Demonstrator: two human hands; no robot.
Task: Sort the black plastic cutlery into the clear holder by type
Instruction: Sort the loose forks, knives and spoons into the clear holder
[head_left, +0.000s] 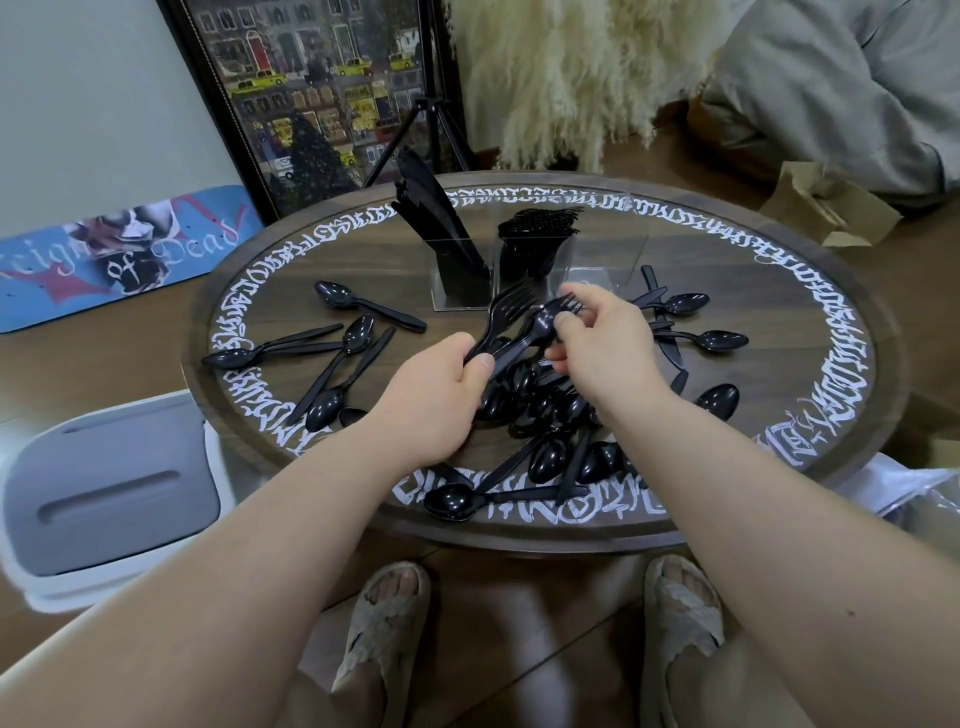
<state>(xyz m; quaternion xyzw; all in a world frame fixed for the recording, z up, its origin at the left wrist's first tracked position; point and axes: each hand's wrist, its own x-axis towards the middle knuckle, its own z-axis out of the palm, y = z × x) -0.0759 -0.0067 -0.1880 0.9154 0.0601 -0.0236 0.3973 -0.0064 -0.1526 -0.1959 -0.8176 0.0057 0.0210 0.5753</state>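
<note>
Left hand (441, 395) clenched round fork handles; forks (506, 317) held tines up. Right hand (605, 338) pinching one fork head (553, 317). Clear holder (540, 260) just behind hands: knives (436, 213) stood in left part, forks in middle part. Spoons (550, 415) piled under hands, others scattered around holder on round surface (831, 364).

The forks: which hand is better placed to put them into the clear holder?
Probably the right hand: it pinches the forks near their tines, closest to the clear holder. The left hand grips their handles, farther back.
</note>
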